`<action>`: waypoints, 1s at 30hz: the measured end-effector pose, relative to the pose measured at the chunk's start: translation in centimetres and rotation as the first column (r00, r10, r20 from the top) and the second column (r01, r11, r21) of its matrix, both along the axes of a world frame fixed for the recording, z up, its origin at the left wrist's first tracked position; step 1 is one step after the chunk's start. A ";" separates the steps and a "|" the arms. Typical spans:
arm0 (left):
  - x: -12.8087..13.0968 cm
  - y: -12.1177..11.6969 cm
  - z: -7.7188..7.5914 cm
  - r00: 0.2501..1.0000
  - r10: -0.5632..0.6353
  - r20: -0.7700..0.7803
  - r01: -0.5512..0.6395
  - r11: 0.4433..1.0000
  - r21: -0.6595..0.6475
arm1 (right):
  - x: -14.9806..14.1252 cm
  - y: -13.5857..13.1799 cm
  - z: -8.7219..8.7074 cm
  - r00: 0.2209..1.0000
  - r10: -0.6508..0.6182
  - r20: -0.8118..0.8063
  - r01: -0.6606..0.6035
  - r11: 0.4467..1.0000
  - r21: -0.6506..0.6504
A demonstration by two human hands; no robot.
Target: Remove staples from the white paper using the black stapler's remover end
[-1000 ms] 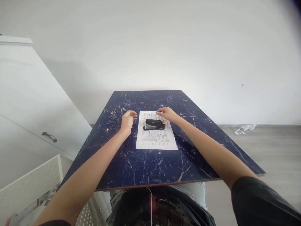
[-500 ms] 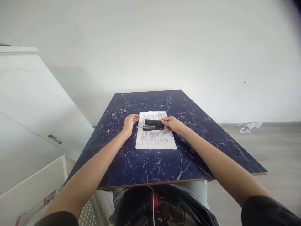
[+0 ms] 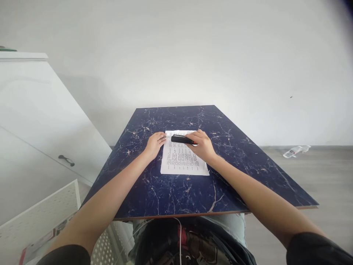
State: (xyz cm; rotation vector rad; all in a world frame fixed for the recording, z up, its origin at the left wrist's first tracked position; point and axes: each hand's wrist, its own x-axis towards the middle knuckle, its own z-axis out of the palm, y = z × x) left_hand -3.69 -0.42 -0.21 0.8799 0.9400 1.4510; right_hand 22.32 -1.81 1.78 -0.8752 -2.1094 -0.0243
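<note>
Head view, step in hand: the stapler's metal part seems to be the point of work, with both hands brought to the stapler's two ends.
Right hand (image 3: 203,144): gripping the black stapler (image 3: 178,138) around its right end, fingers closed by the orange patch.
Left hand (image 3: 155,144): fingertips at the metal part (image 3: 168,137) that juts from the stapler's left end; whether they pinch it or only touch it, I cannot tell.
Stapler: over the far half of the printed paper (image 3: 183,162), lying left to right; whether it is lifted clear is hard to tell.
Paper: flat on the dark blue surface (image 3: 176,198), near half uncovered.
Small object (image 3: 148,129): far left, beyond the left hand.
Next move calls for: probably a steady right grip, with the left fingers in line with the metal part.
</note>
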 end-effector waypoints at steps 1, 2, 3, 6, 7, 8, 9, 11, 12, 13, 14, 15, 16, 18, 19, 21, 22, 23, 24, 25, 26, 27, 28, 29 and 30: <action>0.0 0.0 0.1 0.997 -0.069 0.032 0.069 0.997 -0.027 | 0.1 -0.3 0.2 0.998 0.004 0.058 -0.009 0.997 0.082; 0.0 -0.1 0.1 0.989 -0.141 0.052 0.144 0.988 -0.048 | 0.2 -0.6 0.4 0.992 0.011 0.123 -0.029 0.989 0.144; 0.1 -0.1 0.1 0.977 -0.206 0.060 0.209 0.976 -0.058 | 0.2 -0.9 0.5 0.982 0.022 0.187 -0.057 0.981 0.183; 0.2 -0.3 0.1 0.962 -0.274 0.008 0.274 0.961 -0.047 | 0.2 -1.6 0.8 0.936 0.051 0.349 -0.135 0.967 0.218; 0.2 -0.3 0.1 0.964 -0.265 -0.020 0.264 0.964 -0.042 | 0.1 -1.7 0.9 0.919 0.053 0.391 -0.150 0.963 0.223; 0.1 -0.3 0.0 0.966 -0.254 -0.044 0.252 0.967 -0.042 | 0.0 -1.8 0.9 0.904 0.053 0.424 -0.163 0.960 0.228; 0.1 -0.3 0.0 0.967 -0.247 -0.061 0.244 0.969 -0.047 | -0.1 -1.9 1.0 0.893 0.052 0.448 -0.172 0.957 0.233; 0.0 -0.2 -0.2 0.967 -0.243 -0.076 0.239 0.969 -0.062 | -0.4 -1.9 1.0 0.890 0.050 0.454 -0.174 0.956 0.235; 0.0 -0.1 -0.2 0.967 -0.241 -0.079 0.235 0.969 -0.072 | -0.4 -1.8 1.0 0.897 0.047 0.440 -0.164 0.959 0.232; -0.1 -0.1 -0.3 0.970 -0.230 -0.082 0.223 0.971 -0.082 | -0.5 -1.7 1.0 0.909 0.038 0.415 -0.146 0.962 0.231; -0.2 0.0 -0.3 0.974 -0.205 -0.094 0.197 0.976 -0.089 | -0.6 -1.6 1.0 0.924 0.021 0.382 -0.118 0.965 0.233; -0.3 0.0 -0.3 0.979 -0.170 -0.112 0.160 0.983 -0.093 | -0.6 -1.5 0.9 0.940 -0.005 0.340 -0.080 0.968 0.236; -0.4 0.0 -0.3 0.983 -0.125 -0.133 0.114 0.989 -0.093 | -0.5 -1.3 0.8 0.956 -0.035 0.291 -0.036 0.971 0.235; -0.6 0.0 -0.2 0.983 -0.006 -0.184 -0.003 0.999 -0.054 | -0.3 -0.9 0.7 0.982 -0.104 0.157 0.075 0.980 0.182; -0.7 -0.1 -0.1 0.976 0.061 -0.208 -0.064 0.998 -0.010 | -0.1 -0.6 0.6 0.987 -0.142 0.073 0.133 0.985 0.106; -0.9 -0.1 0.2 0.951 0.185 -0.248 -0.160 0.980 0.117 | 0.3 -0.2 0.4 0.978 -0.193 -0.077 0.179 0.971 -0.159; -0.9 -0.2 0.3 0.934 0.238 -0.268 -0.191 0.963 0.189 | 0.4 0.0 0.3 0.972 -0.198 -0.129 0.150 0.938 -0.312; -0.9 -0.3 0.4 0.917 0.277 -0.288 -0.207 0.945 0.253 | 0.6 0.2 0.2 0.970 -0.185 -0.160 0.097 0.891 -0.444; -0.8 -0.4 0.5 0.902 0.302 -0.308 -0.209 0.931 0.300 | 0.7 0.4 0.1 0.973 -0.156 -0.171 0.040 0.841 -0.539; -0.8 -0.5 0.6 0.889 0.317 -0.330 -0.203 0.920 0.336 | 0.7 0.5 0.0 0.979 -0.121 -0.166 -0.001 0.804 -0.595; -0.7 -0.7 0.8 0.881 0.321 -0.348 -0.191 0.913 0.360 | 0.6 0.6 -0.2 0.985 -0.088 -0.145 -0.021 0.785 -0.619; -0.5 -0.9 1.0 0.877 0.319 -0.359 -0.177 0.910 0.376 | 0.5 0.6 -0.3 0.992 -0.062 -0.113 -0.021 0.785 -0.620; -0.4 -1.1 1.2 0.877 0.312 -0.364 -0.162 0.907 0.389 | 0.4 0.6 -0.4 0.996 -0.043 -0.075 -0.011 0.794 -0.608; -0.2 -1.4 1.4 0.879 0.301 -0.369 -0.141 0.905 0.402 | 0.3 0.6 -0.4 0.999 -0.023 -0.037 -0.004 0.804 -0.595; 0.0 -1.7 1.7 0.881 0.286 -0.377 -0.116 0.903 0.413 | 0.2 0.5 -0.3 1.000 0.001 -0.012 -0.007 0.814 -0.581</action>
